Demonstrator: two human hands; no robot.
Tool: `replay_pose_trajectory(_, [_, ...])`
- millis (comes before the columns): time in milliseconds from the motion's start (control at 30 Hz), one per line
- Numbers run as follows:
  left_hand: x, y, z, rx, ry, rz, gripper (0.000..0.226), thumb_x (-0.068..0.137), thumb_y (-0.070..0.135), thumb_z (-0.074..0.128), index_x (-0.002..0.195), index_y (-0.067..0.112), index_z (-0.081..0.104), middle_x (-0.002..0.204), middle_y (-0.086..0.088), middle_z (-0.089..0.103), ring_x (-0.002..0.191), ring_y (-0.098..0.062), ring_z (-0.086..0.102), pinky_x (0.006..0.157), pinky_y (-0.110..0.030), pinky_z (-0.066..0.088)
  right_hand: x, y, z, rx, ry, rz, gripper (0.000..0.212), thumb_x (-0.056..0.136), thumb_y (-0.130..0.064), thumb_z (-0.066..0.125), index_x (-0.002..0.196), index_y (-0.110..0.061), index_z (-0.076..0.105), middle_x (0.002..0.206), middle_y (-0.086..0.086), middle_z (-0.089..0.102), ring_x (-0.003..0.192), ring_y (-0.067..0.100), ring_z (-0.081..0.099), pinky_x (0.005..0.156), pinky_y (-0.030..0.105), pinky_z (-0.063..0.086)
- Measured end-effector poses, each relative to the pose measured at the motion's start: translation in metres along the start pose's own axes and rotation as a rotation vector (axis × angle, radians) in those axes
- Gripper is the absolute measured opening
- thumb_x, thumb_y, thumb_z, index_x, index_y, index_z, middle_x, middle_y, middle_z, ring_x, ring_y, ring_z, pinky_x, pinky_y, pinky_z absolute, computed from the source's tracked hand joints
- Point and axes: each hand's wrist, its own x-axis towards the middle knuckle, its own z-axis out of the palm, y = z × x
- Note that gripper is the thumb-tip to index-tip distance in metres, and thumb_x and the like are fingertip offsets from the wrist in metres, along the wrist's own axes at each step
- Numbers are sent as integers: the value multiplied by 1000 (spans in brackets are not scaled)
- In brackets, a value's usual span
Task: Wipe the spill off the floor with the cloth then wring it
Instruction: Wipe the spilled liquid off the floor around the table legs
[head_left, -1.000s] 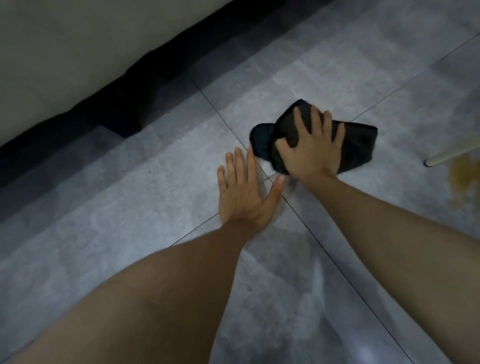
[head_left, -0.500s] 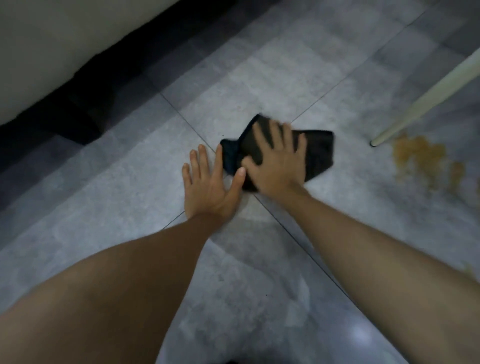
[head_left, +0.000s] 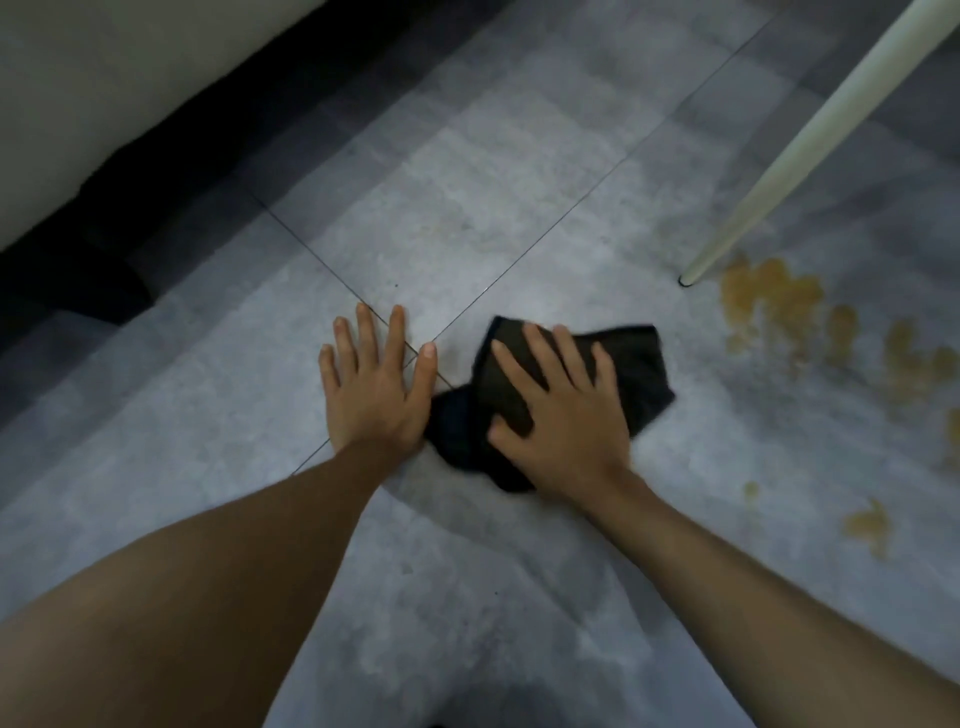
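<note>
A crumpled black cloth lies on the grey tiled floor. My right hand presses flat on top of it, fingers spread, thumb hooked into a fold. My left hand lies flat and open on the bare tile just left of the cloth, its thumb side touching the cloth's edge. An amber spill in several blotches sits to the right of the cloth, apart from it, with smaller drops nearer to me.
A slanted white furniture leg meets the floor right beside the spill. A pale sofa with a dark shadowed gap and a black foot runs along the upper left.
My right hand has slid the cloth along the floor to the right, closer to the spill. The view has turned right, bringing more of the spill and the white leg into sight.
</note>
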Motion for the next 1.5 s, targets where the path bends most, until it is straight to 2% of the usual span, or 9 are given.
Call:
replay_pose_trajectory(233, [1, 1, 0, -31, -17, -12, 78, 92, 74, -5, 161, 37, 1, 171, -3, -8, 156, -25, -13, 125, -47, -8, 58, 30, -13, 16, -46, 411, 81, 92, -66, 30, 164, -34, 12, 172, 9, 14, 156, 36, 8, 121, 64, 6])
replay_pose_trajectory(433, [-1, -2, -4, -91, -20, 14, 72, 95, 70, 1, 160, 39, 11, 171, -5, -3, 156, -26, -10, 125, -49, -7, -41, -12, 5, 26, -21, -50, 78, 87, -65, 47, 159, -36, 32, 169, 6, 27, 156, 33, 20, 120, 63, 15])
replay_pose_trajectory(633, [-2, 2, -7, -52, -34, 41, 71, 94, 72, -2, 158, 46, 15, 171, -8, -2, 156, -32, -10, 124, -54, -7, 21, 33, -12, 13, -60, 323, 80, 92, -69, 30, 163, -37, 14, 172, 5, 14, 156, 34, 8, 122, 63, 4])
replay_pose_trajectory(833, [-5, -3, -8, 22, -61, 180, 65, 99, 67, 1, 159, 43, 14, 170, 9, 5, 156, -29, -8, 120, -62, -8, -64, 31, -11, -20, -58, 0, 77, 91, -68, 39, 160, -37, 28, 169, 5, 26, 156, 33, 19, 121, 62, 14])
replay_pose_trajectory(1033, [-11, 9, -6, 39, -40, 410, 63, 104, 53, 14, 160, 27, 23, 169, -2, 18, 157, -25, 8, 125, -50, 8, -51, 102, -33, -22, -81, 483, 81, 90, -74, 21, 163, -40, 6, 173, 2, 9, 157, 29, 3, 123, 60, 2])
replay_pose_trajectory(1133, [-11, 19, -3, 46, -33, 394, 63, 104, 51, 19, 160, 23, 26, 167, -6, 23, 155, -29, 14, 124, -49, 12, -62, 82, -31, -14, -58, 413, 81, 91, -72, 24, 163, -38, 10, 173, 4, 10, 157, 32, 6, 123, 62, 4])
replay_pose_trajectory(1267, [-16, 73, -1, 18, -77, 492, 61, 102, 49, 30, 157, 24, 33, 166, -3, 29, 154, -30, 21, 122, -53, 14, -139, 84, -29, -10, -46, 176, 78, 91, -69, 43, 160, -37, 28, 169, 3, 25, 156, 32, 19, 120, 64, 17])
replay_pose_trajectory(1433, [-24, 188, 28, 26, -158, 570, 56, 107, 39, 27, 161, 30, 16, 170, 2, 14, 156, -31, 8, 121, -63, 6, -93, 128, -44, -14, -36, 624, 81, 92, -71, 30, 163, -38, 12, 172, 4, 12, 157, 31, 6, 122, 62, 6])
replay_pose_trajectory(1500, [-16, 218, 37, 28, -157, 484, 56, 107, 38, 24, 161, 29, 12, 170, 2, 10, 156, -30, 4, 119, -67, 3, -80, 126, -44, -3, -32, 612, 80, 93, -70, 28, 163, -38, 8, 173, 3, 8, 157, 30, 2, 123, 62, 2])
